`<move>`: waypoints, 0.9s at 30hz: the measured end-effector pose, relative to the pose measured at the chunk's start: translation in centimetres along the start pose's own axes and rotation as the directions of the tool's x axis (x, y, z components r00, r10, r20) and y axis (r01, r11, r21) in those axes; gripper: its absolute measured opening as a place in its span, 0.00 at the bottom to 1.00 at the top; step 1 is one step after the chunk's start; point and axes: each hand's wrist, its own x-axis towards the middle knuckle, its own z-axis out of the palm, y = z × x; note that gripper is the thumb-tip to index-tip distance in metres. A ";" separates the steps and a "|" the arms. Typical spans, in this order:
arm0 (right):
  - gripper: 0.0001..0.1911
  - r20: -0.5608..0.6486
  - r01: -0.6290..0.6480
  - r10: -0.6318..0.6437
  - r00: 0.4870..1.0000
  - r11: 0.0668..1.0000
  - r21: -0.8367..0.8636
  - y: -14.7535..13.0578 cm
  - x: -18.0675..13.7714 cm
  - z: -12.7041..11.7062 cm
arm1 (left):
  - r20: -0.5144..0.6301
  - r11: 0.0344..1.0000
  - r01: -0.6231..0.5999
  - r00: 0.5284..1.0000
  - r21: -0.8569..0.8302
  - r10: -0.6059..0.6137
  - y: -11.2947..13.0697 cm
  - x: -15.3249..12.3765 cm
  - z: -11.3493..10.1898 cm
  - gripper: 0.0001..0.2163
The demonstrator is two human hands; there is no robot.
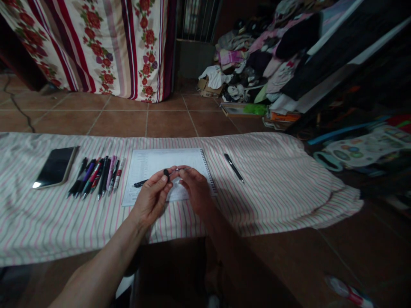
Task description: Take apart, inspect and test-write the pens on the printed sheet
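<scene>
left hand (152, 194) grip pinching black pen (141, 183) | right hand (196, 190) grip pinching same pen's thin end | pen held between both grips, just above notebook (154, 159) | pen row (96, 175) left of grips, phone (56, 167) further left | spare pen (233, 167) right of grips, apart | all on striped cloth (272, 179) over bench

We've got a short black pen piece (166, 173) pinched in left hand (150, 199), thin silvery rod (184, 170) level in right hand (196, 190), nearly touching, above notebook (154, 160).
</scene>
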 end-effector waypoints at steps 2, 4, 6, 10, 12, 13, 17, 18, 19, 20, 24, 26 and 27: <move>0.12 -0.119 0.018 -0.026 0.993 0.997 -0.070 -0.4 0.4 -0.6 | 0.001 0.997 -0.001 1.000 0.076 0.001 0.0 -0.2 -0.1 0.09; 0.12 -0.204 0.067 -0.085 0.975 0.994 -0.092 -1.1 0.8 -1.3 | -0.026 0.990 -0.019 0.999 0.139 0.023 -0.2 -0.2 -0.3 0.09; 0.10 -0.233 0.184 -0.195 0.953 0.980 -0.072 -1.9 1.0 -1.8 | -0.070 0.983 -0.047 0.996 0.178 0.061 -0.4 0.0 -0.6 0.10; 0.08 -0.128 0.375 -0.404 0.906 0.904 -0.206 -3.1 0.3 -2.0 | -0.090 0.960 -0.090 0.989 0.264 0.117 -1.0 0.5 -1.3 0.11; 0.08 -0.059 0.410 -0.442 0.895 0.868 -0.281 -3.4 -0.3 -1.8 | -0.069 0.942 -0.109 0.988 0.316 0.137 -1.3 0.6 -1.5 0.11; 0.08 -0.032 0.417 -0.448 0.894 0.854 -0.312 -3.4 -0.6 -1.7 | -0.056 0.933 -0.119 0.988 0.340 0.147 -1.5 0.5 -1.6 0.11; 0.07 0.022 0.434 -0.459 0.888 0.822 -0.369 -3.5 -1.1 -1.3 | -0.019 0.908 -0.142 0.987 0.395 0.163 -1.7 0.4 -1.5 0.11; 0.07 0.026 0.438 -0.463 0.886 0.818 -0.373 -3.5 -1.1 -1.3 | -0.018 0.904 -0.144 0.986 0.403 0.166 -1.7 0.3 -1.5 0.10; 0.07 0.029 0.442 -0.467 0.884 0.814 -0.378 -3.5 -1.1 -1.4 | -0.019 0.900 -0.147 0.985 0.411 0.170 -1.8 0.3 -1.4 0.10; 0.07 0.031 0.445 -0.471 0.882 0.808 -0.386 -3.4 -1.1 -1.4 | -0.021 0.896 -0.150 0.984 0.419 0.175 -1.8 0.3 -1.4 0.10; 0.07 0.048 0.461 -0.486 0.873 0.787 -0.411 -3.3 -1.2 -1.4 | -0.017 0.891 -0.159 0.983 0.426 0.183 -1.9 0.4 -1.4 0.11; 0.07 0.050 0.463 -0.488 0.872 0.786 -0.410 -3.2 -1.2 -1.4 | -0.021 0.890 -0.157 0.983 0.429 0.184 -1.9 0.4 -1.4 0.11; 0.07 0.048 0.464 -0.490 0.871 0.785 -0.411 -3.2 -1.2 -1.3 | -0.023 0.887 -0.157 0.983 0.434 0.185 -1.9 0.5 -1.4 0.11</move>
